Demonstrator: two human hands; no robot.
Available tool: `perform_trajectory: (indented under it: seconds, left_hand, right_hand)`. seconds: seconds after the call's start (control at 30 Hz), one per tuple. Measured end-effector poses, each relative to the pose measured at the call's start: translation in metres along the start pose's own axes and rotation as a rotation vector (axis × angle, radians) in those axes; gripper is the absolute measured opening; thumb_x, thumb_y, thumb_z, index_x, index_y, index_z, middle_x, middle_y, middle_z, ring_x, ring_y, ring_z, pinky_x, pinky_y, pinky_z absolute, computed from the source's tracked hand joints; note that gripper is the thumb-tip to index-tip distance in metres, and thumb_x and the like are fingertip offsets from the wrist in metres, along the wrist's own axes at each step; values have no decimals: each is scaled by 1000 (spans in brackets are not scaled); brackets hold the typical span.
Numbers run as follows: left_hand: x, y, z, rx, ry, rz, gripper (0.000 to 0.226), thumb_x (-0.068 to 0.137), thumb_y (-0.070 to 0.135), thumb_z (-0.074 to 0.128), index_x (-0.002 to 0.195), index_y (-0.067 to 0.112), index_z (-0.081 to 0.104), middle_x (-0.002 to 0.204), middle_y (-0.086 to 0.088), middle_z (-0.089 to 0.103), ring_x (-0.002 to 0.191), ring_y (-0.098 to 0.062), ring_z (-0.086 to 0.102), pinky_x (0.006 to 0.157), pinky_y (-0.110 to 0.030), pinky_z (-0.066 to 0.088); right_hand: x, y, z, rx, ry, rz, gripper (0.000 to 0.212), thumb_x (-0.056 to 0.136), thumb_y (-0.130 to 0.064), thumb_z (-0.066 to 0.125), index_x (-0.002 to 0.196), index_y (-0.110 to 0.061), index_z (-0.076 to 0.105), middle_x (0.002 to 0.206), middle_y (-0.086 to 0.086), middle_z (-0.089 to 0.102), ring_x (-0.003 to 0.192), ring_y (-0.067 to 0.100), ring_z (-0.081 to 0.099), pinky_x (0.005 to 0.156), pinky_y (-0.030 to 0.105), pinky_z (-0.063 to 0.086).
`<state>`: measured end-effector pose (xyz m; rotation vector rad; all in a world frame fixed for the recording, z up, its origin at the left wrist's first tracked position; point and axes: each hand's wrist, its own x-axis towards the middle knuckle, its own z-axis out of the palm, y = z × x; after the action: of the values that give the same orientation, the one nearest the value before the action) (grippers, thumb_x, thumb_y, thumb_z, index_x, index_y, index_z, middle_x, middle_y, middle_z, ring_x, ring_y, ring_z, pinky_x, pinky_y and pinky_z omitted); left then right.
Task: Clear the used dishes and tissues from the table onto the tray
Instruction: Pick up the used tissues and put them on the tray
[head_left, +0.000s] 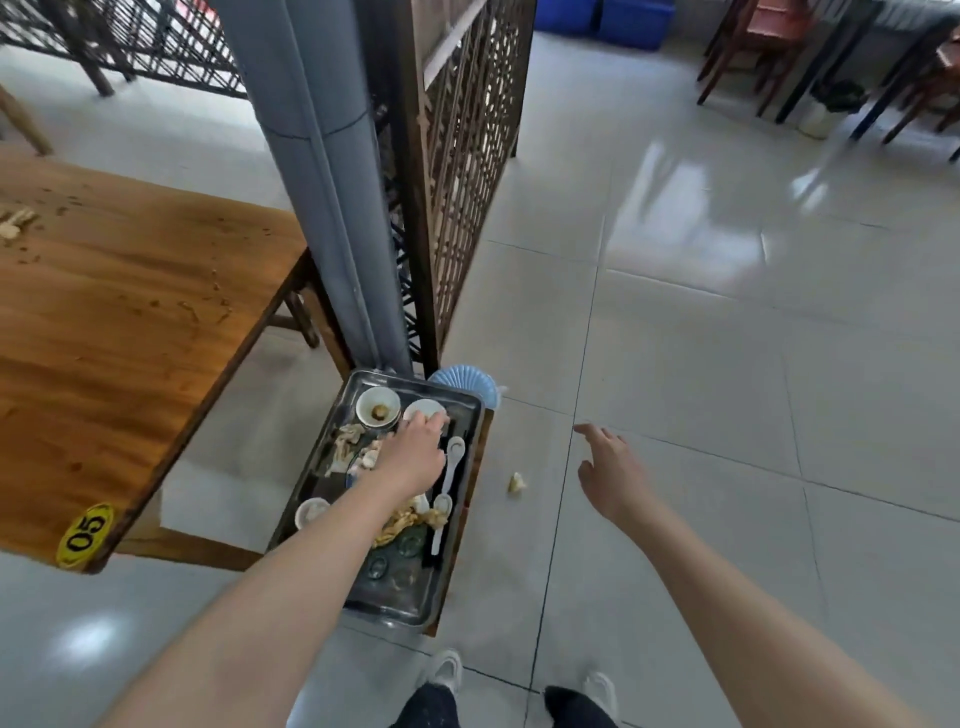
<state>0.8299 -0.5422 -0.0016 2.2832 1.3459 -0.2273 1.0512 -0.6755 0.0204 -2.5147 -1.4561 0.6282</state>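
Far left of both hands, a brown wooden tabletop (130, 312), dotted with crumbs, with a yellow oval sticker marked 05 (84, 535) at its near corner. Next, just under the left hand (413, 454), a rectangular silver metal tray (387, 603), set low beside the tabletop. On it, a small white bowl with brown leftovers (378, 408) just left of the fingertips, a small round white dish (418, 408) right at the fingertips. Touching that dish for sure; gripping it or merely resting on it, impossible to say. Pale crumpled scraps (347, 441) left of the wrist, tissue or food unclear. Two white ceramic spoons (453, 462) just right of the hand. Between the hands, one pale scrap (516, 483) on the grey tiled floor (727, 364). Then the right hand (613, 475), fingers spread and loose, holding nothing, hovering over the tiles well apart from the tray.
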Motion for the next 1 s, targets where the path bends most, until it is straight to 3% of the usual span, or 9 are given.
perform_trajectory:
  seconds: [0.13,0.3,0.43,0.57,0.67,1.0]
  left_hand:
    - [14,31,19,-7,33,-100,49,94,17,45,141,22,34,137,-7,39,124,-28,42,96,-41,39]
    - [22,81,49,-96,120,-282,50,93,15,44,142,22,36,139,-6,40,116,-27,49,92,-40,45]
    - [22,120,72,-147,160,-392,46,93,16,47,138,22,39,144,-11,36,123,-31,46,96,-43,44]
    - [27,149,89,-173,223,-466,43,93,15,47,134,24,39,131,-7,43,115,-28,49,88,-39,42]
    - [35,162,103,-146,201,-500,44,94,17,46,136,24,37,130,-5,41,112,-27,49,84,-37,41]
    - [92,137,197,-149,128,-538,44,96,19,43,140,23,35,135,-5,40,118,-26,47,89,-37,43]
  right_hand:
    - [35,35,-7,-37,-44,-119,55,86,-1,46,139,-17,41,131,7,54,121,27,45,97,33,38]
    - [76,99,-22,-10,-139,-236,53,88,-1,48,138,-16,42,132,8,53,120,27,46,96,34,40]
    - [97,141,-40,-29,-170,-300,51,87,-3,48,136,-17,43,128,7,55,120,26,46,91,35,43]
    - [119,170,-44,-65,-203,-375,50,86,-1,47,134,-15,45,128,9,56,119,28,47,90,35,42]
    - [134,180,-31,-86,-237,-394,51,86,-2,46,135,-17,43,129,8,56,120,27,46,89,34,42]
    - [202,206,65,-86,-313,-442,50,89,-4,44,136,-20,41,132,7,54,123,25,45,93,32,37]
